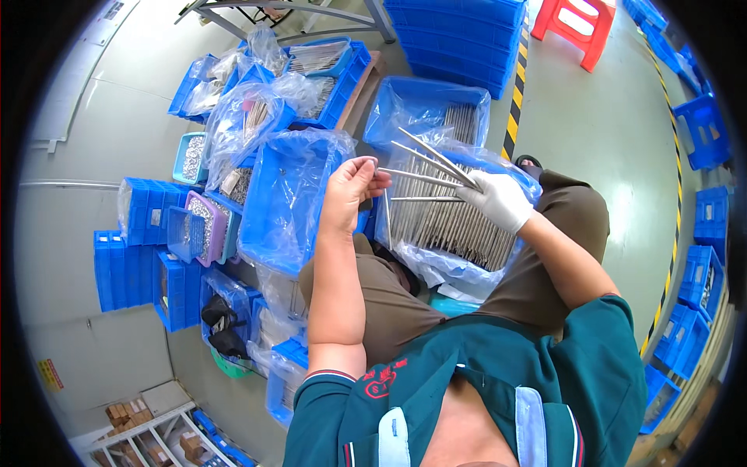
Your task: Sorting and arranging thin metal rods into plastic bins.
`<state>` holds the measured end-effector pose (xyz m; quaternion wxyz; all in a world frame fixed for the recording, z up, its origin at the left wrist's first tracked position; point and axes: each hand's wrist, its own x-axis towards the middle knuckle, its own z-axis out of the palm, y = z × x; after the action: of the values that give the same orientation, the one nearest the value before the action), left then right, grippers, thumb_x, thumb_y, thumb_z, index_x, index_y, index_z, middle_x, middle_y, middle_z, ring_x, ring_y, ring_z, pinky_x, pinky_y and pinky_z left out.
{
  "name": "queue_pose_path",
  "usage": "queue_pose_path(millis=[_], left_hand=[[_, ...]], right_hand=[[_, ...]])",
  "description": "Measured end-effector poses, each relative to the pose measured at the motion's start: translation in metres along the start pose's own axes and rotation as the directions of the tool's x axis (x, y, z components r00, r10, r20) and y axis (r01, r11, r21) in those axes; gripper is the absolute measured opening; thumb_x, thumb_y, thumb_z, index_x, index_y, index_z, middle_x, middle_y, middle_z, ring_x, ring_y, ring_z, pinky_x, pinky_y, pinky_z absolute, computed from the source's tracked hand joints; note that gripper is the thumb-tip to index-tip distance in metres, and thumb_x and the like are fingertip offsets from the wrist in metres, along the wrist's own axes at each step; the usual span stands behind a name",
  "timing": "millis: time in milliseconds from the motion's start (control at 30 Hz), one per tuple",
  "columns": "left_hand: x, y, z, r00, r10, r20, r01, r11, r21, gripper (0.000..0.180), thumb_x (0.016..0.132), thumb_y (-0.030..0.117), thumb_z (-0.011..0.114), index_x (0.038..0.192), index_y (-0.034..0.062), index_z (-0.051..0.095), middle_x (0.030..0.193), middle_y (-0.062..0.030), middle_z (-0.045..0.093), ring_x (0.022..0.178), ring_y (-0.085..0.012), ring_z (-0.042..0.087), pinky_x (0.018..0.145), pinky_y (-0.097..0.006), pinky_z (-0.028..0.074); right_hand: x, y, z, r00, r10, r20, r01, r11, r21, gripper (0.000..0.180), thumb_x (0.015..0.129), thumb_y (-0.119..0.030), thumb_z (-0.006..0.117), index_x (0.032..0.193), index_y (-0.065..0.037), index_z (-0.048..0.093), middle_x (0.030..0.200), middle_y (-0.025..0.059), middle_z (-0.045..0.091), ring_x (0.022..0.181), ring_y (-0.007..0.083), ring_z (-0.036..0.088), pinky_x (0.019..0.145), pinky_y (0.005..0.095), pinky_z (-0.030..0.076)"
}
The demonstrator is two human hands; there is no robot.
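Shirt (498,346) nearest, left fingers (380,180) and right fingers (475,198) grip rods (439,159) by bins (529,182) of rods.

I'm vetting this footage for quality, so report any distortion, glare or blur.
Head view: black fills the corners, and the striped floor tape bows toward the right rim; head view: highlights whiten patches of the clear plastic liner left of the bare left hand; head view: the metal rods in the gloved right hand show no obvious blur.

We sit in what looks like a factory workshop: stacked blue crates (455,35), masses of metal rods (447,229) and striped floor tape (513,117) show it.
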<state>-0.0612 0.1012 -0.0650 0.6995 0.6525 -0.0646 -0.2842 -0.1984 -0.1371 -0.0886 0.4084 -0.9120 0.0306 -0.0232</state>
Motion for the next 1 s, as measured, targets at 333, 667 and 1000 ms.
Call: queue_pose_path(millis=[333, 667, 1000], left_hand=[[0.0, 0.001, -0.008, 0.997, -0.012, 0.075, 0.002, 0.992, 0.127, 0.027, 0.09, 0.024, 0.059, 0.105, 0.0012, 0.059, 0.087, -0.0113, 0.067, 0.078, -0.0202, 0.066, 0.07, -0.028, 0.051], [-0.008, 0.005, -0.002, 0.979, 0.1, 0.176, -0.095, 0.995, -0.039, 0.023, 0.087, 0.014, 0.063, 0.104, 0.0004, 0.058, 0.088, -0.0113, 0.067, 0.079, -0.0191, 0.066, 0.073, -0.028, 0.052], [-0.009, -0.005, 0.008, 0.961, 0.128, 0.245, -0.144, 0.989, 0.046, 0.026, 0.087, 0.02, 0.063, 0.104, 0.0001, 0.059, 0.093, -0.0134, 0.066, 0.079, -0.0202, 0.066, 0.072, -0.03, 0.053]], right_hand=[[-0.002, -0.005, 0.001, 0.996, -0.07, -0.049, 0.067, 0.996, -0.064, 0.025, 0.087, -0.032, 0.054, 0.084, -0.008, 0.06, 0.073, 0.0168, 0.06, 0.07, 0.0354, 0.06, 0.062, 0.0418, 0.046], [-0.005, -0.004, 0.003, 0.999, -0.052, 0.011, 0.052, 0.999, 0.005, 0.024, 0.086, -0.03, 0.056, 0.082, -0.007, 0.061, 0.073, 0.016, 0.061, 0.069, 0.0341, 0.06, 0.062, 0.0414, 0.046], [-0.007, -0.012, 0.01, 0.999, -0.007, 0.037, 0.007, 1.0, 0.002, 0.026, 0.086, -0.032, 0.056, 0.083, -0.007, 0.062, 0.072, 0.0169, 0.061, 0.069, 0.0354, 0.06, 0.063, 0.0419, 0.047]])
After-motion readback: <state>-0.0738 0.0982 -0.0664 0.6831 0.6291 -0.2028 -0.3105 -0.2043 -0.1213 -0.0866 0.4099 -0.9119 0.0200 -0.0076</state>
